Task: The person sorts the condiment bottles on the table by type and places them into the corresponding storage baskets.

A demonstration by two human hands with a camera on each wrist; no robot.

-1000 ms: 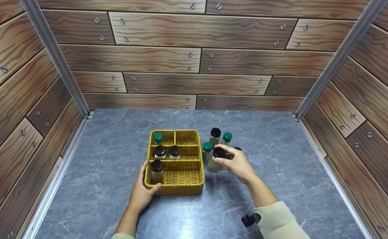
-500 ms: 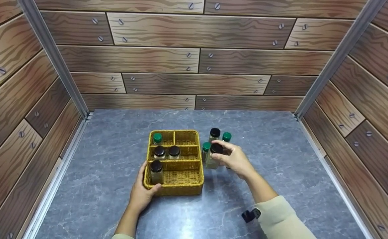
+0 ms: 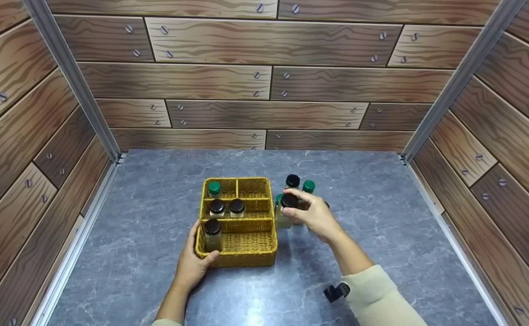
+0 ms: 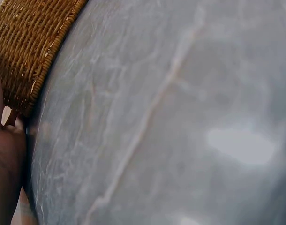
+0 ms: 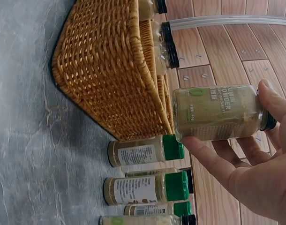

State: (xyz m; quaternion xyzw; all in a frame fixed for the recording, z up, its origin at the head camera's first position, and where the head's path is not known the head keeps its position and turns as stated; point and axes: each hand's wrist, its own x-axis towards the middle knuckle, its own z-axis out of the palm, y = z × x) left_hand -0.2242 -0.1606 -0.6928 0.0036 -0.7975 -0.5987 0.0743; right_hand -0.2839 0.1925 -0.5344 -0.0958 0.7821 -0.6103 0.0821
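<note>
In the head view a divided wicker basket stands on the table. My left hand grips its front left corner, thumb at the front rim and fingers along the left side. Just right of the basket, my right hand holds a black-capped spice jar by thumb and fingers. Its label, in the right wrist view, reads cumin powder; the jar is raised above the table. Inside the basket are a green-capped jar at the back, two black-capped jars in the middle and another black-capped jar in front.
Several more jars stand right of the basket, among them a black-capped jar and a green-capped jar; my right hand partly hides them in the head view. Wood-patterned walls enclose the grey marbled table.
My right hand has moved left and slightly away from me, toward the basket, carrying the spice jar. My left hand and the basket have stayed in place.
</note>
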